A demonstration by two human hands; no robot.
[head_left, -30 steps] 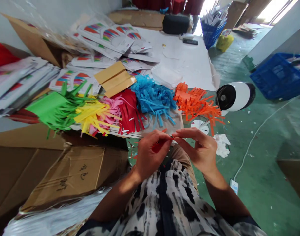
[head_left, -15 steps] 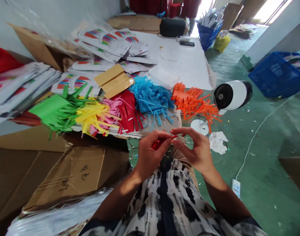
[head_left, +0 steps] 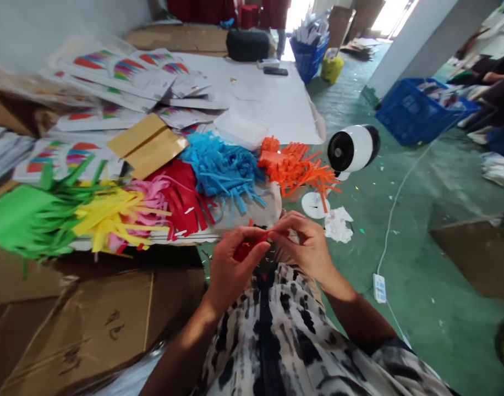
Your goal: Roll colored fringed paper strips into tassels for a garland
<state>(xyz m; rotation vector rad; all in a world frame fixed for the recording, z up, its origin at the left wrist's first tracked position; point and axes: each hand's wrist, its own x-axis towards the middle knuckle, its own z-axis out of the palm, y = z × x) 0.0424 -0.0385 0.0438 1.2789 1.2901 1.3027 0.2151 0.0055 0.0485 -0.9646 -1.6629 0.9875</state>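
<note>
Evidently, in the head view, the left hand (head_left: pixel 231 269) is curled and gripping one piece of red paper (head_left: pixel 244 250), most of it hidden behind the fingers. It sits above the lap, just off the near edge of the table (head_left: pixel 272 102). The right hand (head_left: pixel 307 247) has its fingertips at the piece's end; whether they are closed on it cannot be told.

Fringed paper bundles number six: green (head_left: pixel 23 214), cut off at the left edge; yellow (head_left: pixel 107 214); pink (head_left: pixel 151 192), partly covered; red (head_left: pixel 180 198); blue (head_left: pixel 223 165); orange (head_left: pixel 291 165). White packets (head_left: pixel 124 69) overlap and defy an exact count. Blue baskets (head_left: pixel 411 113): two. Black-and-white device (head_left: pixel 361 147): one, on the floor. Handwriting on the cardboard box (head_left: pixel 124 302) is illegible.
</note>
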